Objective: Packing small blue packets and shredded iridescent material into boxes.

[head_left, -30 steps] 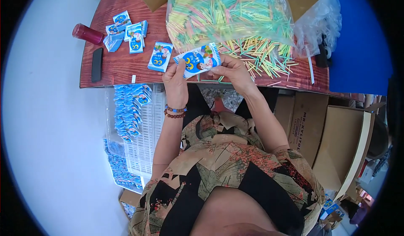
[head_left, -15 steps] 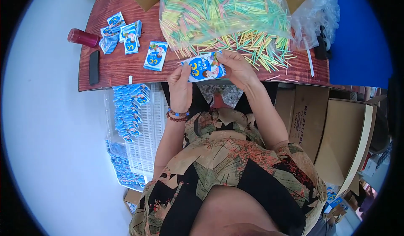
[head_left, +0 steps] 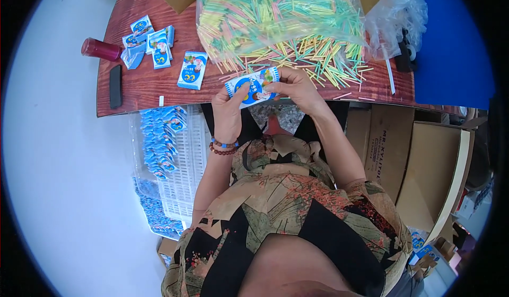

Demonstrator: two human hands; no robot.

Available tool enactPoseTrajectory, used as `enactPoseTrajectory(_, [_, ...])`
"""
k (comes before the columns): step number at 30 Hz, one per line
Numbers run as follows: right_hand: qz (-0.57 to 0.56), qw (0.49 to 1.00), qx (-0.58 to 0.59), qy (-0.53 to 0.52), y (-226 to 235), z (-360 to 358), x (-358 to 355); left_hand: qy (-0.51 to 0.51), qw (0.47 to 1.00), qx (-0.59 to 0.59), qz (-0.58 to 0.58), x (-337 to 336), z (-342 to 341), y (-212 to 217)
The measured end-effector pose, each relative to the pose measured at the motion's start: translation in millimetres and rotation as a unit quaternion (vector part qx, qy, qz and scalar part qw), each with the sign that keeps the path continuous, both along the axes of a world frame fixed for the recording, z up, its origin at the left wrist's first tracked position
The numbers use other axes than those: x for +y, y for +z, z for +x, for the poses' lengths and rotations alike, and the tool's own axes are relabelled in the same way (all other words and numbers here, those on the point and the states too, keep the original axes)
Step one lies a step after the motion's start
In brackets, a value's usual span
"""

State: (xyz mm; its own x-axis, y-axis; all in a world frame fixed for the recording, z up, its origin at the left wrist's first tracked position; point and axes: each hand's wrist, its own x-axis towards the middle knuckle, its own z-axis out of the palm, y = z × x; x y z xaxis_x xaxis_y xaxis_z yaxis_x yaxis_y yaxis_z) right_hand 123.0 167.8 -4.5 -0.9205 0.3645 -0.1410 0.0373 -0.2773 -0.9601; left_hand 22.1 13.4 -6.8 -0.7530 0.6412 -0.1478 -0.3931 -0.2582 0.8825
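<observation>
A short-sleeved top (head_left: 289, 201) patterned in tan, olive, black and coral is worn with dark trousers (head_left: 317, 123) and two left-wrist bracelets (head_left: 224, 151) (one brown-beaded, one partly blue).

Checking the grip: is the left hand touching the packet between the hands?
Touching: in the head view, the left hand lays its thumb across the packet.

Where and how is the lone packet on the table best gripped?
Probably across its long sides, the left hand coming from the near side once free: the lone packet lies flat, apart from the piled packets, its short ends facing near and far.
</observation>
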Motion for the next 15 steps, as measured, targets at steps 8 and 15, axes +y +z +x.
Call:
enactPoseTrajectory(8, [0.082, 0.996, -0.027, 0.011, -10, 6, 2, 0.041, 0.998, 0.023, -0.044, -4, 9, -10])
enactPoseTrajectory(15, [0.027, 0.997, -0.073, -0.012, -1, 11, 3, 0.034, 0.999, -0.031, -0.001, -3, 13, -18])
